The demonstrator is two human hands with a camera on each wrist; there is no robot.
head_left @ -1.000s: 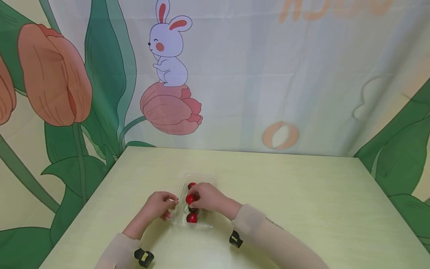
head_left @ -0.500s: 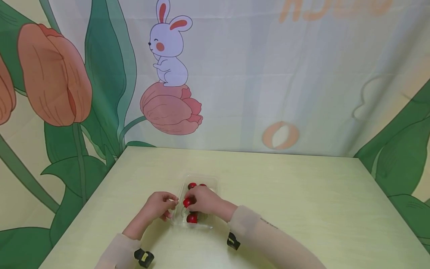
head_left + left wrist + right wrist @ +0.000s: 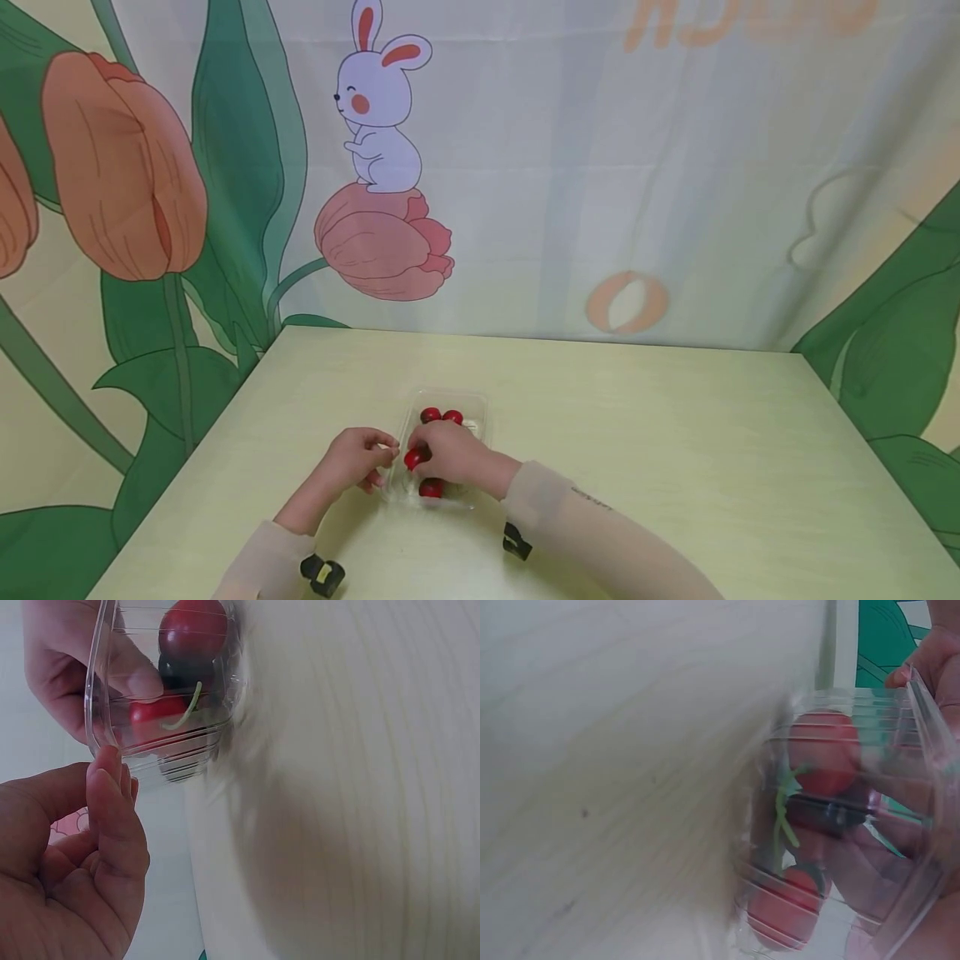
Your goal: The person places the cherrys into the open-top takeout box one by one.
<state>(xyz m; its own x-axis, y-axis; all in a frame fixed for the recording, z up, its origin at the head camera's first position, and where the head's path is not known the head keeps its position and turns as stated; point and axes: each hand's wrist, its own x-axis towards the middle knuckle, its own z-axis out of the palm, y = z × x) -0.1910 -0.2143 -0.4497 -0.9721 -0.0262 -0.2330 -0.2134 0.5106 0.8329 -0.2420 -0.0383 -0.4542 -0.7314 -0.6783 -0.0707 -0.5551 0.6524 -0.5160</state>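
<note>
A clear plastic box (image 3: 480, 408) sits on the table with several round red fruits in it, dark on parts of their skin. My left hand (image 3: 360, 458) pinches the box's left rim between thumb and fingertips. Reaching into the box, my right hand (image 3: 450, 450) holds a red fruit (image 3: 416, 458) between thumb and fingers. Two more fruits (image 3: 431, 414) lie side by side beyond it, and another fruit (image 3: 431, 487) lies nearer. Through the box wall in the left wrist view shows a thin green stem (image 3: 187, 709) against a red fruit. My right hand hides the box's middle.
The pale wooden table (image 3: 637, 450) extends around the box. A printed curtain (image 3: 525, 167) with a rabbit and tulips hangs behind the table's far edge. Black wrist bands (image 3: 322, 575) are strapped over the beige sleeves (image 3: 592, 533).
My right hand has moved slightly left and nearer within the box, carrying the red fruit along. Two fruits at the far end now show clear of it. My left hand stays at the rim.
</note>
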